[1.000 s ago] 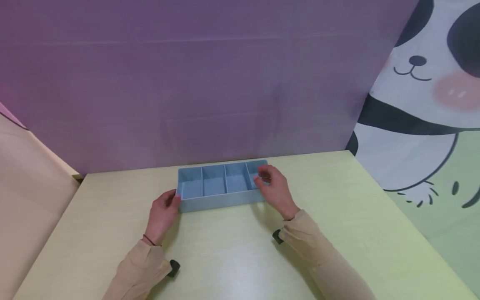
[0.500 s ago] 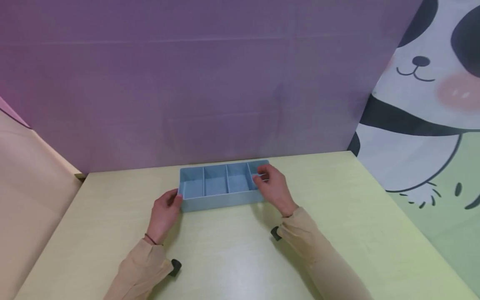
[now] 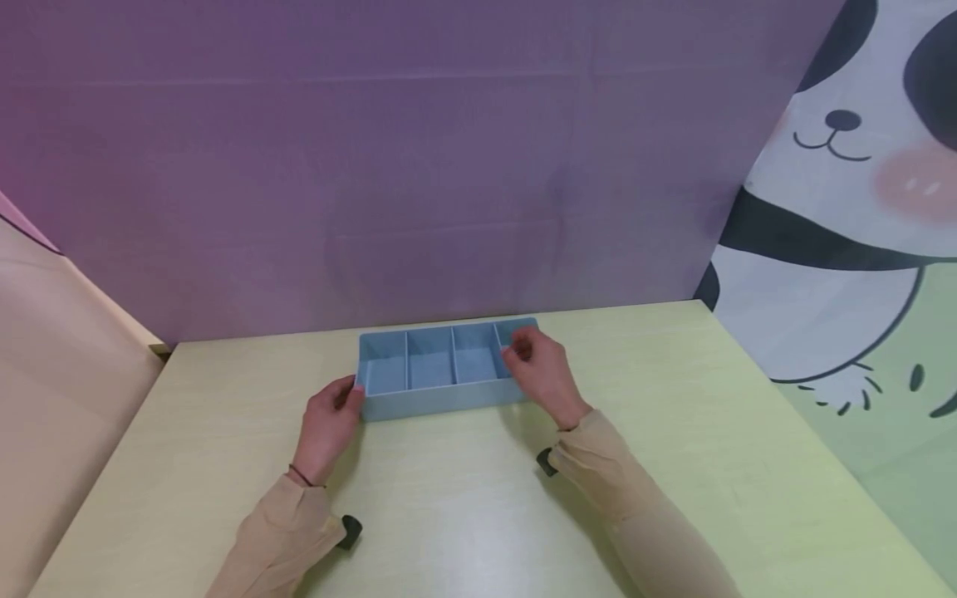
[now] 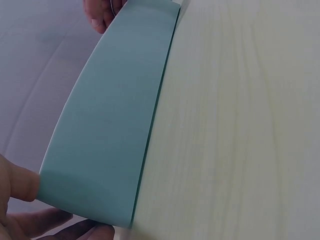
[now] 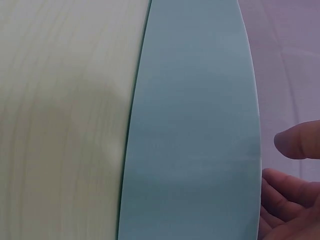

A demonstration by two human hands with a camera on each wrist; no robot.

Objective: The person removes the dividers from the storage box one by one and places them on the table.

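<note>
A light blue plastic tray (image 3: 437,400) with a row of compartments sits near the table's back edge. My left hand (image 3: 327,425) grips its left end; in the left wrist view the thumb (image 4: 25,184) meets the rim and fingers lie along the end wall. Over the rightmost compartment my right hand (image 3: 548,375) bends its fingers down past the rim. The right wrist view shows the thumb (image 5: 296,140) apart from the fingers (image 5: 287,192), partly hidden behind the tray's front wall. A thin pale curve (image 4: 112,8) shows by those fingers; I cannot tell whether they hold it.
The pale wood-grain table (image 3: 449,507) ends at a purple cloth backdrop (image 3: 449,183) right behind the tray. A panda-printed sheet (image 3: 815,332) hangs along the right side. Black wrist-worn devices show at both cuffs, the left device (image 3: 349,532) lying low over the table.
The right thumb and forefinger have drawn closer together over the right compartment. The left hand keeps its hold on the tray, which stays in place; the head view has shifted slightly.
</note>
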